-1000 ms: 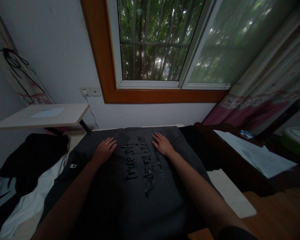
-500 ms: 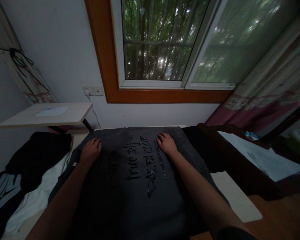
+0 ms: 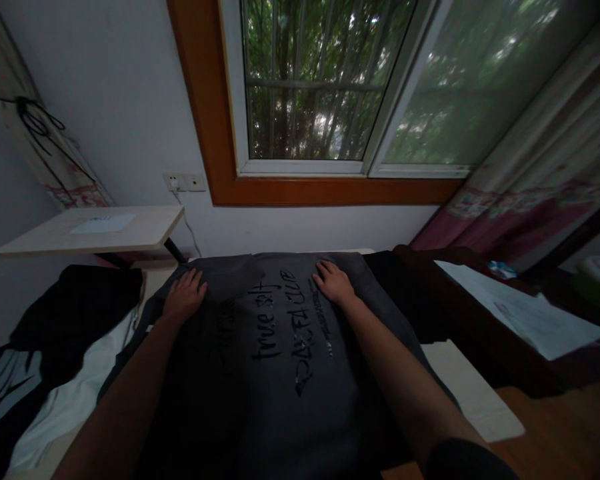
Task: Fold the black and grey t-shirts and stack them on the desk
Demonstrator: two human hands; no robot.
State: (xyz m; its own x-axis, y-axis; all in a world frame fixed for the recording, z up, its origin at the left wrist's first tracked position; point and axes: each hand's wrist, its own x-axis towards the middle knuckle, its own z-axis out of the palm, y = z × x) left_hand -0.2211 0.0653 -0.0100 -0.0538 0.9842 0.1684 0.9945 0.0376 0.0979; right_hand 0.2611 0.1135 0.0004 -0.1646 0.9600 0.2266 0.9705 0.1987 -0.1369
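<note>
Left hand (image 3: 184, 297) and right hand (image 3: 335, 283) on dark grey garment (image 3: 300, 427); left fingers slightly spread; right fingers close together.

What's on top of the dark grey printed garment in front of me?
Your left hand and right hand rest on the dark grey printed garment, near its black lettering. Whatever lies directly beneath your palms is covered.

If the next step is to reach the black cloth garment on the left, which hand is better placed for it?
The left hand, probably: it rests on the dark grey fabric garment with black lettering, on the side nearer the black cloth garment; the right hand rests across the lettering.
</note>
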